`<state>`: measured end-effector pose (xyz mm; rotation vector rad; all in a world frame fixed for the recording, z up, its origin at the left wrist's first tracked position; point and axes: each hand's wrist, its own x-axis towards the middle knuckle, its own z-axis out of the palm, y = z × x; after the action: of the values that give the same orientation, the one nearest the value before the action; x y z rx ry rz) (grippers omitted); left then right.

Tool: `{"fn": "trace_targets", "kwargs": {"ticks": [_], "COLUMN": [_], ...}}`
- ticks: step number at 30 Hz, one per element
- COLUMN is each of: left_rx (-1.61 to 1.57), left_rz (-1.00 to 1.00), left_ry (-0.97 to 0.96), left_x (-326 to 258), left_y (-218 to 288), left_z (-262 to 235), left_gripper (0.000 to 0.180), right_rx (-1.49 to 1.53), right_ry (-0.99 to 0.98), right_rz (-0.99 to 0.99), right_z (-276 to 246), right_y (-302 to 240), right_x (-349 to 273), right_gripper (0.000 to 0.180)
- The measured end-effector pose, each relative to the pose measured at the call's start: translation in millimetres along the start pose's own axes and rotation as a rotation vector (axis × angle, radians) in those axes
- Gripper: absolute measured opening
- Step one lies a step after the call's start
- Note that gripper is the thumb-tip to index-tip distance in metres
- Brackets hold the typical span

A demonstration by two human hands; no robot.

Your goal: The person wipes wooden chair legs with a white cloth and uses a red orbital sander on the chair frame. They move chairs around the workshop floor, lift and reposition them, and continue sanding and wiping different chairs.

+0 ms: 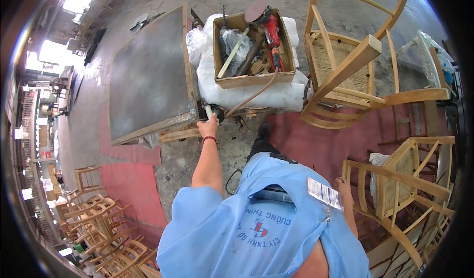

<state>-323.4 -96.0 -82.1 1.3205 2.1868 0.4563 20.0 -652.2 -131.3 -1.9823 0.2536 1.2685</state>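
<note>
Reaching forward with our left hand [209, 128], we close its grip around a pale handle [209, 111] that sticks up from a dark round thing [216, 113] at the near edge of the tabletop [148, 71]. A red beaded bracelet [210, 139] sits on that wrist. We cannot tell what the dark thing is, as the hand covers part of it.

Our right hand [341, 184] is low on the other side, fingers resting on the top rail of a wooden chair [395, 184] with a woven seat. We cannot tell how tightly the fingers curl around the rail.

Just beyond the left hand, a cardboard box [252, 76] rests on white wrapped bundles [261, 96]. Inside it lie a red power tool [270, 31] with a round sanding disc, a wooden stick and some crumpled plastic. A brown hose [256, 93] runs from the tool over the box's front wall and down across the bundles toward the left hand.

Another wooden chair [345, 66] lies tipped beside the box, to its right. More chairs [98, 219] are stacked at the lower left. A red mat [133, 189] covers part of the concrete floor [197, 164]. Our blue shirt [256, 223] fills the bottom of the view.
</note>
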Motion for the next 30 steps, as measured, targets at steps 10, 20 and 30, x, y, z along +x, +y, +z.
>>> {"fn": "trace_targets", "kwargs": {"ticks": [10,20,30], "left_rx": [-0.878,-0.651,-0.757], "left_rz": [0.031,0.712,1.188], "left_ry": [-0.189,-0.9,-1.387], "left_x": [-38,-303,-365], "left_y": [-1,238,354], "left_z": [-20,-118,-76], "left_gripper": [0.034,0.016,0.065], "right_rx": [-0.162,-0.676,-0.596], "right_ry": [0.079,0.471,0.789], "right_rz": [-0.173,-1.798,-1.728], "right_z": [5,24,-45], "right_y": [-45,-331,-432], "right_x": [-57,-246,-260], "right_gripper": [0.034,0.047,0.033]}}
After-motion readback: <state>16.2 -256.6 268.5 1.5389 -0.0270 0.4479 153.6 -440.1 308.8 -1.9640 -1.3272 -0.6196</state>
